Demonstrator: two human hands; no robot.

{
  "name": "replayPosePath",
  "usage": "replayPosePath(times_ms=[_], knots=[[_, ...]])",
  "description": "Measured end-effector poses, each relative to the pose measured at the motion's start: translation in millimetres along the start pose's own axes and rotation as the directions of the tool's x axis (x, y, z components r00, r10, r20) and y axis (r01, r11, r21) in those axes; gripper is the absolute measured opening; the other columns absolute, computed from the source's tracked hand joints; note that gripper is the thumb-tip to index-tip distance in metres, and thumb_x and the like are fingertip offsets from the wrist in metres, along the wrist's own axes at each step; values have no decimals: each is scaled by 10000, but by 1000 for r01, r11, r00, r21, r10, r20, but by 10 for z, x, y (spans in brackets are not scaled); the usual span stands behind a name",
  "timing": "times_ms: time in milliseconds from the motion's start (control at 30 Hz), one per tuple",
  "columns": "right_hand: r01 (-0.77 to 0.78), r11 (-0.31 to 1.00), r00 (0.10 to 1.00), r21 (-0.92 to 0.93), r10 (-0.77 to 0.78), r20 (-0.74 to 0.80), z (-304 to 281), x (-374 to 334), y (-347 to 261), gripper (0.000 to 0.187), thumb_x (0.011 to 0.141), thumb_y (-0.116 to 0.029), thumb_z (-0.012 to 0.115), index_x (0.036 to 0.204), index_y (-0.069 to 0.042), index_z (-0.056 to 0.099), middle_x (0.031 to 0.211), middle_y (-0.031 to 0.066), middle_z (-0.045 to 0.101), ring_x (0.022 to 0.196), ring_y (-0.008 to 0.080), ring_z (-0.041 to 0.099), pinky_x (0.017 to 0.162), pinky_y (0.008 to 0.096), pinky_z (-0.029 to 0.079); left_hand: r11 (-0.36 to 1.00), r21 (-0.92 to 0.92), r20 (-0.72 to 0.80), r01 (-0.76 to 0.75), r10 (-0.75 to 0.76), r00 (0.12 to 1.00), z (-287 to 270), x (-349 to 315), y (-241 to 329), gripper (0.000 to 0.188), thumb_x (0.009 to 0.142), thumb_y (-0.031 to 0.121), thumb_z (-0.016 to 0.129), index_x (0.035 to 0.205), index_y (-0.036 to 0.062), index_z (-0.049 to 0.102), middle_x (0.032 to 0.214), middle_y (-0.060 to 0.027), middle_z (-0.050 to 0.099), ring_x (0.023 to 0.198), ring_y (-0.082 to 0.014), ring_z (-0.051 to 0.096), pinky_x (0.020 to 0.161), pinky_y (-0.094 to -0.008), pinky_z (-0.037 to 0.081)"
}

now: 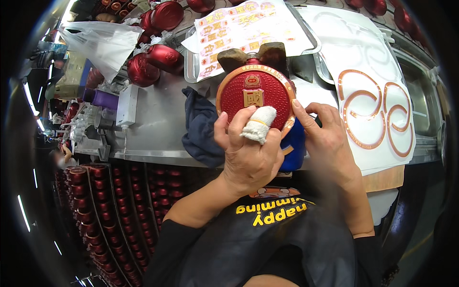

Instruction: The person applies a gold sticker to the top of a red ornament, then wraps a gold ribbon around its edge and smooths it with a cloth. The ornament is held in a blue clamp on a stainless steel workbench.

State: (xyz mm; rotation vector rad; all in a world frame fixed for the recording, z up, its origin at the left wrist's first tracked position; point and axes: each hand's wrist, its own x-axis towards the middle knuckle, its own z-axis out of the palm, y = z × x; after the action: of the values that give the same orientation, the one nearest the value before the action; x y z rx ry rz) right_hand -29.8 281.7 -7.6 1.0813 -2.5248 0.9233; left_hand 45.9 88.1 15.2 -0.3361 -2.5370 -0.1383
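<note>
A round flat red bottle [253, 91] with a gold rim and a gold emblem stands upright at the front of the metal worktable [158, 119], propped against brown blocks [253, 56]. My left hand [248, 153] grips its lower left side, and one finger wrapped in white cloth [259, 124] presses on the red face. My right hand [330, 138] holds the bottle's right edge, thumb on the gold rim. A blue object [292, 148] sits partly hidden under the bottle.
A dark blue rag [201, 129] lies left of the bottle. White sheets with curved gold strips [373, 110] lie on the right; a metal tray [191, 67] holds label sheets [239, 28] behind. Several red bottles [153, 62] crowd the far left. Crates of red-capped bottles [119, 201] stand below.
</note>
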Motion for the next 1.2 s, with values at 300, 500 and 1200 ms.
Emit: replayPosePath(times_ms=[300,500,1200], knots=[[17,994,1000,-108,-15,22,-79,36,-33,707,804,35,633,1484,-151,582,1176,118,586,1116,297,557,853,425,455,985,88,95,-149,141,985,-212,-129,-200,181,747,172,720,911,136,653,1246,-124,661,1303,-360,484,1169,-622,178],[52,998,999,-24,-52,0,-73,69,-45,680,789,44,635,1445,-131,611,1178,125,584,1099,307,567,858,430,458,985,-169,132,-30,53,990,-360,-61,-296,303,880,399,707,1007,125,689,1254,-118,661,1260,-343,498,1180,-596,135],[7,993,999,116,-2,-38,38,-44,25,713,783,95,615,1480,-39,554,1182,160,585,1107,346,572,956,442,469,965,88,47,-248,245,968,-23,74,-315,418,934,510,642,1247,254,744,1400,-9,577,1352,-286,398,1101,-660,229]])
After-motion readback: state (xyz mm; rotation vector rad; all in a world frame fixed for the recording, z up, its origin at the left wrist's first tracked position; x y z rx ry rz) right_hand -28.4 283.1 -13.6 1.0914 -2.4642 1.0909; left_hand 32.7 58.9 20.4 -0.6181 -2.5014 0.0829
